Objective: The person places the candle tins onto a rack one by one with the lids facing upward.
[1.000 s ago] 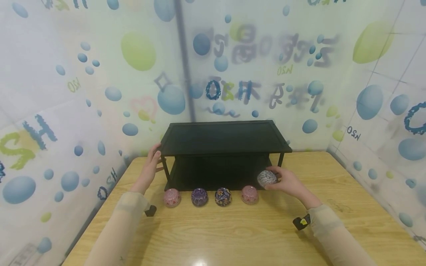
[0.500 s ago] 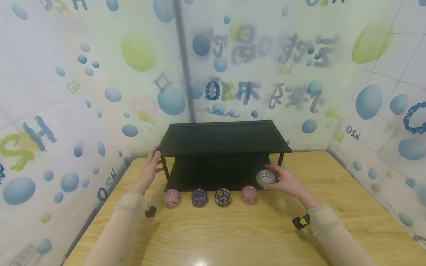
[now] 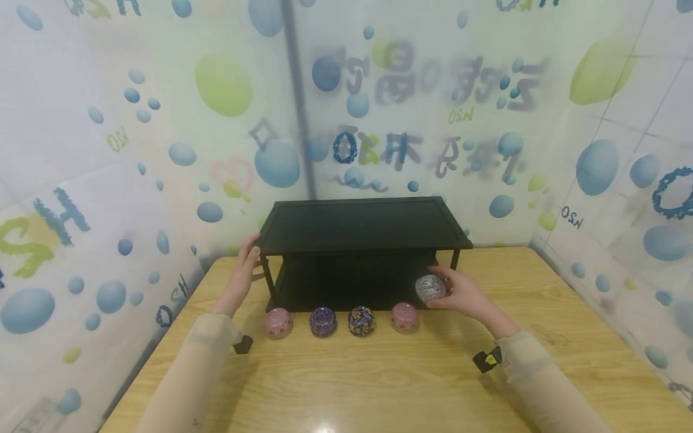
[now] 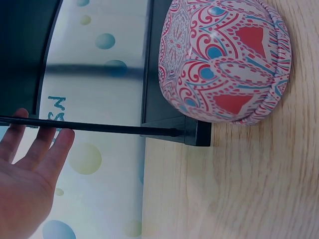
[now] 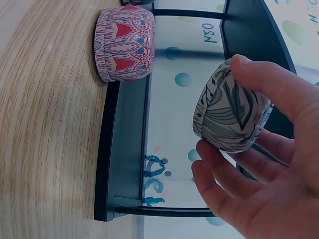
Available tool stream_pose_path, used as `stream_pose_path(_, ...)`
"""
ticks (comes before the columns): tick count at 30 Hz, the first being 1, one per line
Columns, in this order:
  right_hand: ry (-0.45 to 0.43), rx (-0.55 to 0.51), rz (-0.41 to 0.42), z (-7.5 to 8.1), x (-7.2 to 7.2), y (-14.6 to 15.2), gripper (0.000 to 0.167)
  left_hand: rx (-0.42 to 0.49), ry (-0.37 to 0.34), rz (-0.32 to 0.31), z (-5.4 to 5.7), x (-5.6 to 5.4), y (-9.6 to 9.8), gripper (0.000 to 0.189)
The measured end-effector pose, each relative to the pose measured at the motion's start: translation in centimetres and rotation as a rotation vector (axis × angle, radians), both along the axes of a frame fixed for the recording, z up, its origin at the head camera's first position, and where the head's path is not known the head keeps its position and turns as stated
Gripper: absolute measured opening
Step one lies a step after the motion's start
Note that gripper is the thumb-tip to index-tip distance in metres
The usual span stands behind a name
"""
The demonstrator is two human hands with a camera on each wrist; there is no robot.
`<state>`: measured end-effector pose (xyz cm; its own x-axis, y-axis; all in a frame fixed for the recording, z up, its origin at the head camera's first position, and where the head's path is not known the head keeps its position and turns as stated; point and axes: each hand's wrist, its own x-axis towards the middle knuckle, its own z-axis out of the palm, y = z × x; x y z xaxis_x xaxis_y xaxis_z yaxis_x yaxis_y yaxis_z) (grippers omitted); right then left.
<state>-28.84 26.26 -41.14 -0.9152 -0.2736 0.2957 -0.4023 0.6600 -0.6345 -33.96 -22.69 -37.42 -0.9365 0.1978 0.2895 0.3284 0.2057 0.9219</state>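
Observation:
In the head view, my right hand (image 3: 462, 293) holds a small round tin (image 3: 430, 288) with a grey-and-white leaf pattern, just in front of the black two-tier shelf (image 3: 357, 225) at its right side. The right wrist view shows thumb and fingers pinching this leaf-patterned tin (image 5: 232, 109), which is tilted and raised off the lower tier. My left hand (image 3: 242, 276) is at the shelf's left front post. Up close, its nearly straight fingers (image 4: 52, 154) lie against or just behind the thin post (image 4: 109, 128); whether they press it I cannot tell.
Several similar tins line the shelf's front edge: a pink one (image 3: 278, 323) at left, a purple one (image 3: 323, 322), a dark floral one (image 3: 361, 321) and another pink one (image 3: 404, 317). They stand on the wooden table (image 3: 346, 379). A patterned curtain (image 3: 227, 150) hangs behind.
My right hand has shifted slightly left with the leaf-patterned tin, closer to the lower tier. My left hand stays at the post, and the row of tins is unmoved.

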Motion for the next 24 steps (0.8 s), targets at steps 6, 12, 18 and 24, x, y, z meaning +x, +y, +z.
stream_pose_path(6, 0.008, 0.016, 0.006, 0.3, 0.1, -0.3, 0.075, -0.001, 0.016, 0.023, -2.0, -2.0, -0.8, 0.059)
stream_pose_path(12, 0.015, 0.009, 0.014, 0.3, 0.1, -0.6, 0.074, -0.006, 0.001, 0.010, -0.9, -0.9, -0.4, 0.058)
stream_pose_path(18, 0.021, 0.007, 0.014, 0.0, 0.0, -0.7, 0.073, 0.003, -0.001, -0.007, -0.5, -0.3, -0.2, 0.058)
stream_pose_path(24, 0.059, 0.021, 0.017, 0.1, 0.0, -0.9, 0.074, -0.010, 0.015, 0.018, -1.8, -1.7, -0.8, 0.057)
